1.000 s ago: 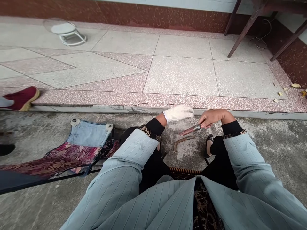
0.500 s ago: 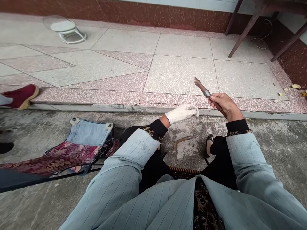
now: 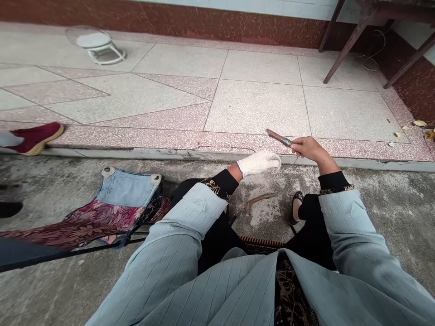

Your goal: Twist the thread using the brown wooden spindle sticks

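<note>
My right hand (image 3: 307, 148), bare, pinches the near end of a short brown stick (image 3: 274, 135). Silvery wire (image 3: 286, 141) is wound in tight turns round the stick beside my fingertips. The stick points left and slightly up, its far end over the step. My left hand (image 3: 260, 163) wears a white knitted glove. Its fingers are curled closed just below and left of the stick, apart from it; whatever may be inside them is hidden. A bent wooden stick (image 3: 260, 199) lies on the concrete between my feet.
A folding chair (image 3: 125, 190) with denim and floral cloth stands at left. Ahead runs the edge of a tiled step (image 3: 152, 153), where another person's red shoe (image 3: 37, 137) rests. Farther back are a white stool (image 3: 98, 43) and a wooden table's leg (image 3: 346, 50).
My right hand has tipped the stick down and to the left, so it lies flatter and nearer my gloved hand. The gloved hand has barely moved.
</note>
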Available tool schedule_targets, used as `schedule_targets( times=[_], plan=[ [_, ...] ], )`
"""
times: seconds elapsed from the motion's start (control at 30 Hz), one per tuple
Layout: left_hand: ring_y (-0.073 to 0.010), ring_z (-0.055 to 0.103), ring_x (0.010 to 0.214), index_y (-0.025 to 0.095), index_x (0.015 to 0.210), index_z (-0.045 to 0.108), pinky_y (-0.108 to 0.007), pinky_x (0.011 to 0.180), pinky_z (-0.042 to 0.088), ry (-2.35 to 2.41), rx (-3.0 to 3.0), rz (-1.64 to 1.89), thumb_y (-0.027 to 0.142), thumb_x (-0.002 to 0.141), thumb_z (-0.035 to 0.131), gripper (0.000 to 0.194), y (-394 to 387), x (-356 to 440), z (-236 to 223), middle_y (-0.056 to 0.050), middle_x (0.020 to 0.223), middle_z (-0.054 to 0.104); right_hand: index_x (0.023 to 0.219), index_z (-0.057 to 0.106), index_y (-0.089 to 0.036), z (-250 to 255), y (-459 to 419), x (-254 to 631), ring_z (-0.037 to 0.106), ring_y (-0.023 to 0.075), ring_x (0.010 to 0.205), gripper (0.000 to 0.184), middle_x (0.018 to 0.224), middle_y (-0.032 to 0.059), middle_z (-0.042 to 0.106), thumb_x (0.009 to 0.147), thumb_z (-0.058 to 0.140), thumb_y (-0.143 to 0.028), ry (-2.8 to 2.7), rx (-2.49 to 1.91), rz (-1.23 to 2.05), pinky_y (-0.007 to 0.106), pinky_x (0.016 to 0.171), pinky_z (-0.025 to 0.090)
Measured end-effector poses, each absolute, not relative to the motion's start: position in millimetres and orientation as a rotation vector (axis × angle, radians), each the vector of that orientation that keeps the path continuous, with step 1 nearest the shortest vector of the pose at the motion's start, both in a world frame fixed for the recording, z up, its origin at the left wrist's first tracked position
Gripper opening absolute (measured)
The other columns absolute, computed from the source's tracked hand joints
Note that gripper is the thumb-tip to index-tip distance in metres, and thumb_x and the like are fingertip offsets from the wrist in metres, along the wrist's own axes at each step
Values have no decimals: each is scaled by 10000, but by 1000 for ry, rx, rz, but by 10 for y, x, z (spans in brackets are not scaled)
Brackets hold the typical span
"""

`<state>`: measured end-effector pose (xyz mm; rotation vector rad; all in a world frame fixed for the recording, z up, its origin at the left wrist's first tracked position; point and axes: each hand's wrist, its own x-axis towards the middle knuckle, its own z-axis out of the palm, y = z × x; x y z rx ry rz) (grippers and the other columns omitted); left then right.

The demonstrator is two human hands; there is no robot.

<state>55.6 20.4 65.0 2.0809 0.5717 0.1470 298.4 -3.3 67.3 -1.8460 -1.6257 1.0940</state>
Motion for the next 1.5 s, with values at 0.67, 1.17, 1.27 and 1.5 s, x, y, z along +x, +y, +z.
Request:
schedule_targets(
  times=[0.67, 1.17, 1.27, 1.5],
  plan=[
    [-81, 402, 479, 142, 1053, 647, -207, 505, 350, 606, 1734, 276, 419, 957, 436, 361, 233, 459, 580, 44, 577, 450, 853, 693, -135, 870, -244, 2989, 483, 67, 537, 260, 699, -3, 622, 793, 747, -382, -1369, -1136, 1582, 201, 490, 382],
    [-98, 569, 730, 150, 969, 691, -213, 690, 407, 488, 1959, 190, 311, 935, 478, 269, 117, 547, 624, -25, 960, 702, 867, 678, -116, 616, -22, 2913, 463, 66, 474, 88, 642, -1, 593, 823, 652, -188, -1193, -1553, 1236, 200, 437, 349],
    [-123, 609, 812, 179, 968, 693, -224, 754, 411, 497, 2126, 152, 307, 945, 453, 273, 159, 544, 576, -9, 958, 707, 918, 693, -116, 584, 5, 2942, 466, 82, 494, 137, 616, -6, 571, 854, 614, -209, -1407, -1701, 1173, 217, 475, 363],
    [-185, 627, 823, 258, 1047, 702, -257, 684, 374, 774, 2596, -39, 383, 950, 429, 316, 328, 441, 495, -24, 935, 714, 699, 682, -161, 619, -32, 3008, 513, 116, 532, 174, 593, 19, 602, 827, 618, -261, -2093, -2030, 1300, 261, 552, 382]
  ],
)
